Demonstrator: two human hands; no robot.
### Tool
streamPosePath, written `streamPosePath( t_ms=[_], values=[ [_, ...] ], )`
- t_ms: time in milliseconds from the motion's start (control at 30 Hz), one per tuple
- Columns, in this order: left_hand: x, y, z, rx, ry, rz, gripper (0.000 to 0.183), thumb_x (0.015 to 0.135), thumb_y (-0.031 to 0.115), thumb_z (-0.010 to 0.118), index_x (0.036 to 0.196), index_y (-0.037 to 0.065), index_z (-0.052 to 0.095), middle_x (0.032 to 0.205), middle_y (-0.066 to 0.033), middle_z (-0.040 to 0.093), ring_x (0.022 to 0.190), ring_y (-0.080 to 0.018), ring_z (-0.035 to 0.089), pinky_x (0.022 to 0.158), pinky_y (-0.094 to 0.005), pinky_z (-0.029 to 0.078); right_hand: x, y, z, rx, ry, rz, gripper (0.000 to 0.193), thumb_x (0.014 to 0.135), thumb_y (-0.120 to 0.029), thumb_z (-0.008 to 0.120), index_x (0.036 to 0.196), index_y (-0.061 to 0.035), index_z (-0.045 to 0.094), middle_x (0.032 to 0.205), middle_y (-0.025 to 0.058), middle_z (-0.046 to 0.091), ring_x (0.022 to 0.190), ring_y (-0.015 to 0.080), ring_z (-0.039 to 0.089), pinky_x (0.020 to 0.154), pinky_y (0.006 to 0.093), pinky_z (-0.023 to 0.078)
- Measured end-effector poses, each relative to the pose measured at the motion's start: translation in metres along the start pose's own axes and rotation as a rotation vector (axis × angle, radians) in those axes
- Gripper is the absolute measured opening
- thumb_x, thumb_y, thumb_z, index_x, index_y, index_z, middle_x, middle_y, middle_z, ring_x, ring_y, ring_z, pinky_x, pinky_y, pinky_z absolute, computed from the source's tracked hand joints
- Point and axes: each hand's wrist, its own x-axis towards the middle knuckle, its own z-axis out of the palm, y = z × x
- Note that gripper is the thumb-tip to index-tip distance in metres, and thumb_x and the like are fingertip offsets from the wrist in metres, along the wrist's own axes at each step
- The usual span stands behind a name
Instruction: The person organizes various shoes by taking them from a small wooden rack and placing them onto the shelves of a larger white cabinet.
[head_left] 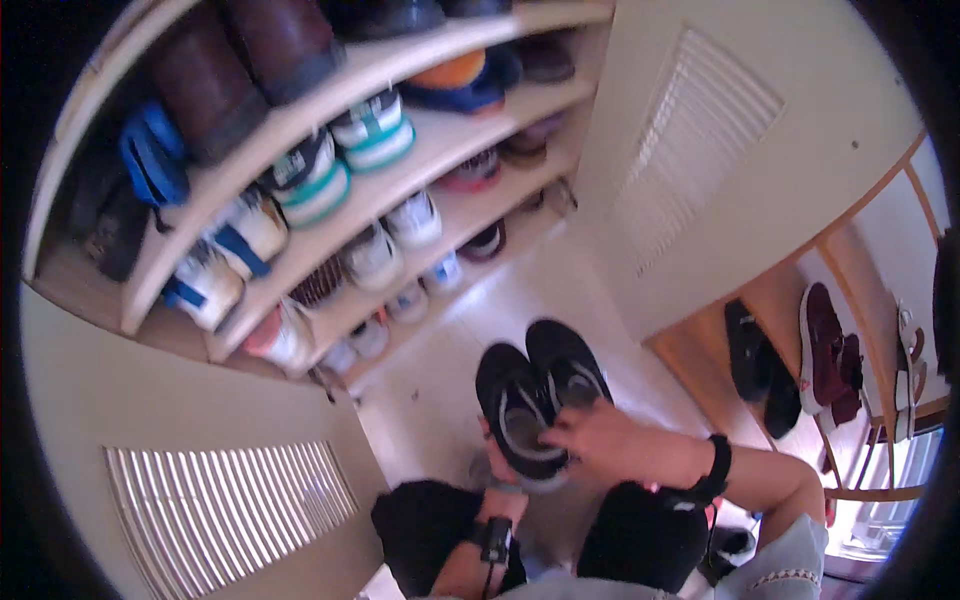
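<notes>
A pair of black shoes with pale insoles is held side by side in front of me, toes pointing away; I see the left shoe (500, 372) and the right shoe (556, 348). My left hand (496, 466) grips the left shoe along its outer side near the heel, its fingers partly hidden beneath. Over the heel end of the right shoe, my right hand (598, 442) curls its fingers at the opening, between the two shoes. Dark bands circle both wrists.
A shoe cabinet (420, 65) with several shelves of shoes stands ahead, its left door (230, 500) and right door (690, 150) swung wide. At the right, a slatted wooden rack (690, 375) bears black slippers (758, 365) and maroon shoes (825, 350). My knees (650, 535) are close below.
</notes>
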Motion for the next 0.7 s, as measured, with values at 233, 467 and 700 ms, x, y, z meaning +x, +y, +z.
streamPosePath(
  t_ms=[233, 467, 700],
  values=[
    [0.008, -0.003, 0.000, 0.078, 0.055, -0.085, 0.066, 0.088, 0.059, 0.034, 0.133, 0.011, 0.043, 0.130, -0.0116, 0.050, 0.114, -0.0315, 0.050, 0.099, -0.0483, 0.040, -0.011, 0.021, 0.012, 0.264, -0.090, 0.025, 0.044, 0.072, -0.025, 0.068, 0.112, -0.0120, 0.055, 0.105, 0.0153, 0.052, 0.087, 0.0358, 0.060, 0.072, 0.0443, 0.049],
    [0.023, 0.047, 0.026, 0.212, 0.046, 0.037, 0.057, 0.092, 0.050, 0.038, 0.132, 0.011, 0.043, 0.128, -0.0103, 0.052, 0.112, -0.0293, 0.052, 0.098, -0.0475, 0.040, 0.029, 0.046, 0.027, 0.303, 0.101, -0.096, 0.044, 0.073, -0.028, 0.069, 0.108, -0.0046, 0.054, 0.103, 0.0168, 0.054, 0.090, 0.0366, 0.058, 0.077, 0.0443, 0.048],
    [0.033, 0.110, 0.038, 0.976, 0.847, 0.537, 0.068, 0.086, 0.032, 0.055, 0.143, 0.018, 0.021, 0.140, -0.0103, 0.035, 0.123, -0.0254, 0.039, 0.095, -0.0414, 0.034, 0.075, 0.071, 0.056, 0.318, 0.181, 0.012, 0.041, 0.076, -0.027, 0.065, 0.106, -0.0009, 0.057, 0.098, 0.0194, 0.058, 0.091, 0.0365, 0.059, 0.079, 0.0433, 0.048]
  ],
)
